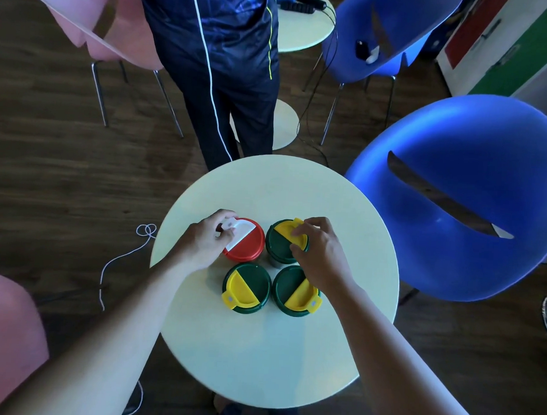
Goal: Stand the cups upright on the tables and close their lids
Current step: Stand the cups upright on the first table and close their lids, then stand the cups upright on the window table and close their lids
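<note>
Several cups stand upright in a square on the round pale table (260, 348). The far-left cup has a red lid (248, 248) with a white flap; my left hand (206, 237) pinches that flap at its tab. The far-right cup has a green lid (280, 243) with a yellow flap; my right hand (317, 250) rests on that flap with fingers bent over it. The two near cups, left (246, 287) and right (295, 291), have green lids with yellow flaps lying flat, tabs pointing outward.
A person in dark trousers (227, 89) stands just beyond the table's far edge. A blue chair (460, 199) is close on the right, another blue chair (389, 33) and a second round table (302, 26) farther back. Pink chairs sit at the left. A white cord (119, 257) lies on the floor.
</note>
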Tool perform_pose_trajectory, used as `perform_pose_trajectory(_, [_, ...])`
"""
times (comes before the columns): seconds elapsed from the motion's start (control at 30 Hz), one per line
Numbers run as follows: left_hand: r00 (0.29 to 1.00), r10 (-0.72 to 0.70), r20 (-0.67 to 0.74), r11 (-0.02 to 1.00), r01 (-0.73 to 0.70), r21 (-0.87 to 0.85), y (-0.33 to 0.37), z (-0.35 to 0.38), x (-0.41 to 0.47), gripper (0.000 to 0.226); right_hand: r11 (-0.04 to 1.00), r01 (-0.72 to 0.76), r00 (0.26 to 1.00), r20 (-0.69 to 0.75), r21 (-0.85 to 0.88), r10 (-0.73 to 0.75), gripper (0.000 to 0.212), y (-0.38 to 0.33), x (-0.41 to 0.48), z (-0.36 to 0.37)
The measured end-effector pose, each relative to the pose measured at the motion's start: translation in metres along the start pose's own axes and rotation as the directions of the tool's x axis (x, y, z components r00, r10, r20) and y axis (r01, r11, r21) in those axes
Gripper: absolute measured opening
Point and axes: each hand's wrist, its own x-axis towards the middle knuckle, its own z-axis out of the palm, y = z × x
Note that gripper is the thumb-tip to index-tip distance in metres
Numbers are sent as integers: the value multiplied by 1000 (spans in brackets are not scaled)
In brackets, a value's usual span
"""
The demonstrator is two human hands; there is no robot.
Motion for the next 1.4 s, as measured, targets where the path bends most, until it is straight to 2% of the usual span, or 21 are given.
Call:
perform_pose_trajectory(0.13, [999,48,-27,999,-47,11,8,-2,-3,45,1000,7,1000,-17,-15,-7,26,-1,-2,-4])
perform_pose_trajectory(0.27, [971,227,-75,969,-218,114,27,-11,-5,49,998,23,999,-45,-63,-26,31,-6,-10,-20])
perform_pose_trajectory(0.37, [936,351,-24,917,-339,213,51,-18,-3,50,993,27,997,-67,-117,-35,33,-10,-19,-41])
perform_pose_trajectory(0.5, [890,442,109,828,-451,333,90,-23,-2,49,982,9,994,-106,-189,-29,36,-10,-39,-71])
perform_pose_trajectory(0.63, [804,531,269,655,-590,471,142,-16,-11,49,956,-86,977,-211,-282,26,39,-3,-77,-107])
perform_pose_trajectory(0.73, [717,589,374,477,-681,556,188,0,-25,52,931,-162,960,-268,-326,73,38,10,-108,-133])
perform_pose_trajectory(0.8, [663,616,425,357,-716,599,220,12,-38,50,914,-211,948,-299,-346,106,35,20,-130,-151])
perform_pose_trajectory(0.9, [595,651,472,232,-748,622,267,31,-60,48,890,-291,917,-367,-350,155,33,38,-166,-180])
perform_pose_trajectory(1.13, [453,709,540,70,-808,585,370,102,-115,48,825,-453,832,-492,-337,256,35,103,-263,-247])
perform_pose_trajectory(1.4, [296,746,596,-86,-845,527,497,228,-208,51,732,-584,746,-589,-352,312,31,208,-389,-329])
